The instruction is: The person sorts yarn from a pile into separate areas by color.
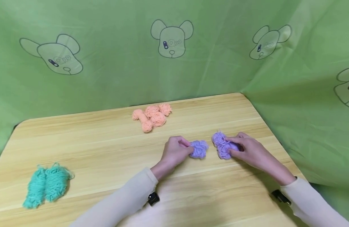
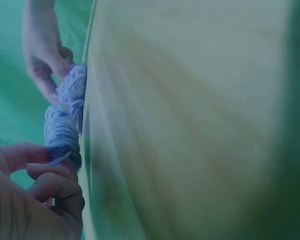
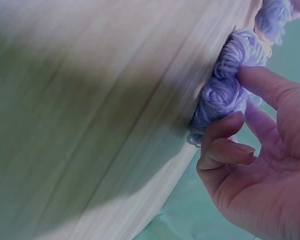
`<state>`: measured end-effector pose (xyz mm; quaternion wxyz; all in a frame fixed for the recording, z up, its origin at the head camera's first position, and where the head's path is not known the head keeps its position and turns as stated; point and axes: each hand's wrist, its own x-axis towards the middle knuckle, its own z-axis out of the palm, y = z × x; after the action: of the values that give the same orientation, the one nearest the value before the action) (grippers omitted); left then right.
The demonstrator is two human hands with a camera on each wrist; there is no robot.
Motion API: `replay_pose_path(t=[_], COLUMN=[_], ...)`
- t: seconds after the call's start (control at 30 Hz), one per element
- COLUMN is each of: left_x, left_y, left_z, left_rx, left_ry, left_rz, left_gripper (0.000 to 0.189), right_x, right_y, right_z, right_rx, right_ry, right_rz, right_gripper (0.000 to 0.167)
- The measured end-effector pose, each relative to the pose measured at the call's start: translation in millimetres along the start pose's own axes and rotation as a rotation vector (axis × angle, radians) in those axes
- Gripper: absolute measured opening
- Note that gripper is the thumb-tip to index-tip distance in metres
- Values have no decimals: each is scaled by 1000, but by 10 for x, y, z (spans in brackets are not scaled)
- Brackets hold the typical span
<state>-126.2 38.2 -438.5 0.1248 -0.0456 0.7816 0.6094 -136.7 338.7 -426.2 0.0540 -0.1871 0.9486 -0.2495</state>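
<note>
My left hand (image 1: 174,152) pinches one end of a small skein of purple yarn (image 1: 199,149) between thumb and fingers. In the left wrist view that skein (image 2: 61,129) looks ribbed with wound strands, its near end at my fingertips. To the right, my right hand (image 1: 252,151) grips purple yarn bundles (image 1: 219,138) from their right side, thumb and fingers spread around them. The right wrist view has two rounded coils of this purple yarn (image 3: 221,97) side by side against the wooden table. A narrow gap separates the left skein from the right bundles in the head view.
Several peach yarn bundles (image 1: 158,119) lie grouped near the back edge of the wooden table (image 1: 112,151). Two teal skeins (image 1: 56,183) lie side by side at the front left. A green curtain (image 1: 120,63) with printed animal heads hangs behind and along the right.
</note>
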Motion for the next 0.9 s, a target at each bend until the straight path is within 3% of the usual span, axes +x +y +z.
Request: replay_pose_path(t=[0.13, 0.37, 0.67, 0.9], left_x=[88, 485, 561, 582], left_y=[22, -279, -356, -326], left_z=[136, 460, 669, 853], left_rx=[83, 198, 244, 263], left_ry=[0, 20, -56, -63], left_rz=[26, 62, 107, 151], left_gripper=[14, 21, 27, 28], right_x=[-4, -16, 16, -47], right_y=[-3, -21, -38, -50], right_z=[4, -13, -11, -37], right_rx=[-5, -3, -9, -14], right_ry=[-3, -5, -6, 12], right_rz=[-5, 7, -4, -6], right_gripper=[51, 52, 52, 52])
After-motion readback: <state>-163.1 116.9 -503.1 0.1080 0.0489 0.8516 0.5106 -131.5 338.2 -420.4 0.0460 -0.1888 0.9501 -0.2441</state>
